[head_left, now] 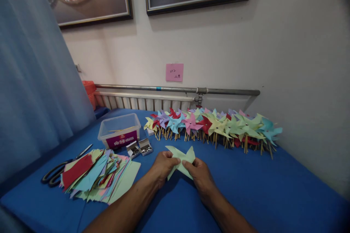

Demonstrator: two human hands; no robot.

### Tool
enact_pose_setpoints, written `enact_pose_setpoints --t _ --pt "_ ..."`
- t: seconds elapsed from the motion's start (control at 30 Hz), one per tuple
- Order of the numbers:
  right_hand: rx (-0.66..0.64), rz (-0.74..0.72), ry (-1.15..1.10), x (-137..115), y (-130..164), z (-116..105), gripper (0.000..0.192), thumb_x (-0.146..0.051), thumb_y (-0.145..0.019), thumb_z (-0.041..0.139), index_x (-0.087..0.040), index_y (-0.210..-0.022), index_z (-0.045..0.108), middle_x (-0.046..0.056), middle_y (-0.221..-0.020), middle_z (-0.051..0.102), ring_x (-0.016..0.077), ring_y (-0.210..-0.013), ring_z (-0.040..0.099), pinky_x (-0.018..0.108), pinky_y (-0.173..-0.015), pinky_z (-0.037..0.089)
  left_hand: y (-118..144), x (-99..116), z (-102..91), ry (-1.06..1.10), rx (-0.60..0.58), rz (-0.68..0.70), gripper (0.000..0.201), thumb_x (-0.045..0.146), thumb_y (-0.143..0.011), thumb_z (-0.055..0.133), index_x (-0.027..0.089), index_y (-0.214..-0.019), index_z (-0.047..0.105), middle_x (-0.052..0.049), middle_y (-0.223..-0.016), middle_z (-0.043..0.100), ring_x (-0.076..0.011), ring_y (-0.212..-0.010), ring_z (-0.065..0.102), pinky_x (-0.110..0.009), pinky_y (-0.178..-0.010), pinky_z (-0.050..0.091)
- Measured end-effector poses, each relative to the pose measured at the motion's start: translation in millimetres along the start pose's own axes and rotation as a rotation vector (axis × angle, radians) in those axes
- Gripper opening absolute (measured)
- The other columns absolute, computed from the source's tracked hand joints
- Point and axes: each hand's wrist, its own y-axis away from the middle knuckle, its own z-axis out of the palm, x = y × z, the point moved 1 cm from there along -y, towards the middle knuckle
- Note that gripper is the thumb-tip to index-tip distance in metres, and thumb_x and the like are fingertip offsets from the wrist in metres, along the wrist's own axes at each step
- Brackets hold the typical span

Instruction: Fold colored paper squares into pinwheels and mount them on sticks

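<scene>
Pale green paper (182, 155), folded into pinwheel form, is grasped by both hands over the blue table cover (262, 189). Forearms enter from 7 and 5 o'clock and converge upon it. Left hand (163, 166): at the paper's 9 o'clock, thumb laid across the near face, fingers bent and partly hidden behind. Right hand (201, 173): at 4 o'clock, thumb likewise pressed near the centre, the two thumb tips nearly meeting. Paper points project at 11 and 1 o'clock. Relative to the hands, cut sheets (100, 176) lie at 9 o'clock; pinwheels on sticks (217, 126), at 1 o'clock.
</scene>
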Motion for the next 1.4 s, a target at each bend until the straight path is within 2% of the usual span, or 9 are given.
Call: enact_pose_setpoints --t 0.5,0.73,0.8,0.87,0.97,1.0,1.1,1.27,1.4 --pt "0.02 0.026 0.012 -5.4 4.3 -0.6 0.049 -0.053 -0.063 0.082 -0.014 -0.093 0.075 0.007 -0.077 0.078 0.0267 -0.068 0.07 0.034 -0.063 0.054 0.7 0.5 1.7 -0.022 0.027 0.003 0.014 0.022 -0.052 0.074 0.015 -0.057 0.062 0.0 -0.051 0.059 -0.01 -0.043 0.045 -0.024 -0.045 0.032" --pt "0.012 0.031 -0.012 -15.3 8.8 2.2 0.047 -0.048 -0.063 0.083 -0.014 -0.094 0.075 0.008 -0.078 0.079 0.0277 -0.071 0.072 0.034 -0.064 0.054 -1.0 0.6 -0.6 -0.127 0.024 0.021 0.021 0.026 -0.058 0.076 0.018 -0.057 0.056 0.003 -0.05 0.052 -0.009 -0.043 0.039 -0.024 -0.047 0.028" --pt "0.024 0.028 -0.028 -17.6 9.1 1.7 0.046 -0.048 -0.063 0.083 -0.015 -0.093 0.075 0.008 -0.077 0.079 0.0288 -0.073 0.072 0.035 -0.064 0.055 -2.7 7.8 -8.3 -0.232 0.006 0.071 0.02 0.029 -0.063 0.074 0.018 -0.06 0.058 0.003 -0.051 0.053 -0.01 -0.045 0.039 -0.024 -0.049 0.028" --pt "0.057 0.027 -0.034 -19.3 8.4 -0.8 0.043 -0.049 -0.062 0.082 -0.016 -0.088 0.074 0.007 -0.072 0.077 0.0292 -0.071 0.072 0.035 -0.062 0.054 -4.3 19.9 -22.3 -0.419 0.043 0.196 0.014 0.029 -0.069 0.07 0.018 -0.063 0.063 0.0 -0.055 0.056 -0.0126 -0.05 0.045 -0.025 -0.053 0.031" --pt "0.119 0.022 -0.02 -21.7 7.1 -7.0 0.038 -0.049 -0.062 0.081 -0.018 -0.082 0.073 0.005 -0.065 0.074 0.0285 -0.067 0.07 0.034 -0.057 0.053 -6.4 40.2 -51.8 -0.826 0.275 0.46 0.008 0.021 -0.073 0.067 0.018 -0.066 0.068 -0.006 -0.069 0.065 -0.0192 -0.067 0.058 -0.027 -0.066 0.037" --pt "0.129 0.024 -0.016 -22.3 6.8 -9.1 0.037 -0.048 -0.063 0.08 -0.018 -0.083 0.073 0.005 -0.064 0.074 0.0283 -0.067 0.07 0.034 -0.057 0.053 -7.4 45.1 -61.7 -0.96 0.354 0.492 0.009 0.019 -0.074 0.065 0.018 -0.065 0.068 -0.009 -0.073 0.067 -0.022 -0.073 0.061 -0.029 -0.071 0.038" --pt "0.139 0.03 -0.008 -21.6 5.2 -13.8 0.038 -0.046 -0.065 0.079 -0.017 -0.089 0.074 0.005 -0.067 0.075 0.0275 -0.069 0.07 0.033 -0.06 0.053 -12.6 51.8 -84.1 -1.249 0.471 0.399 0.011 0.019 -0.078 0.062 0.015 -0.071 0.07 -0.017 -0.079 0.07 -0.0291 -0.085 0.066 -0.034 -0.08 0.043" --pt "0.114 0.037 -0.01 -12.6 0.6 -13.5 0.041 -0.048 -0.064 0.079 -0.015 -0.088 0.073 0.007 -0.078 0.078 0.0265 -0.07 0.071 0.032 -0.062 0.054 -19.8 49.6 -90.8 -1.701 0.385 0.163 0.031 0.014 -0.088 0.045 0.011 -0.101 0.074 -0.023 -0.099 0.073 -0.0317 -0.101 0.069 -0.039 -0.089 0.048" --pt "0.078 0.008 -0.037 -10.7 2.7 -8.4 0.04 -0.045 -0.064 0.078 -0.015 -0.09 0.074 0.008 -0.081 0.079 0.0271 -0.072 0.071 0.031 -0.061 0.053 -21.3 50.3 -88.3 -1.801 0.344 0.119 0.035 0.013 -0.089 0.042 0.013 -0.103 0.074 -0.022 -0.104 0.074 -0.0317 -0.1 0.071 -0.04 -0.087 0.052"
